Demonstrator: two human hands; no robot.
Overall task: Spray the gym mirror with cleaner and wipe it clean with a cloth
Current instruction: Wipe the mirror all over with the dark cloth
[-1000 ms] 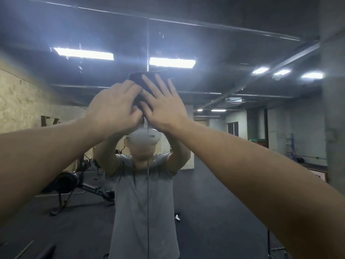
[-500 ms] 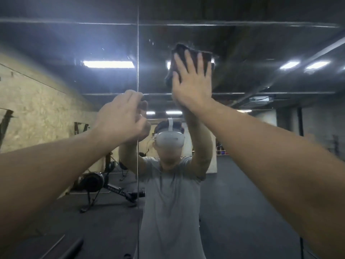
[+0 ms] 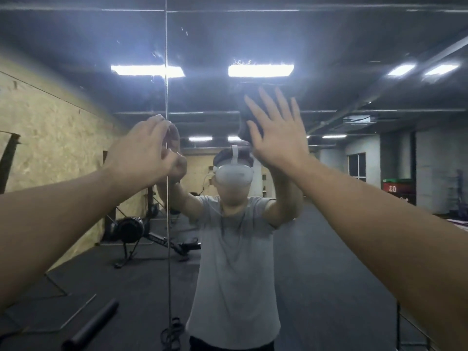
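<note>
Head view. The right hand (image 3: 276, 138), fingers straight and spread, presses a dark cloth (image 3: 247, 115) flat against the mirror (image 3: 329, 46), high on the glass and right of the vertical panel seam (image 3: 166, 84). The left hand (image 3: 144, 150) is raised at the seam with fingers loosely curled, its grip holding nothing visible. Spray droplets (image 3: 157, 55) fleck the glass near the reflected ceiling lights (image 3: 260, 70). A rowing machine (image 3: 131, 230) appears in reflection at lower left.
</note>
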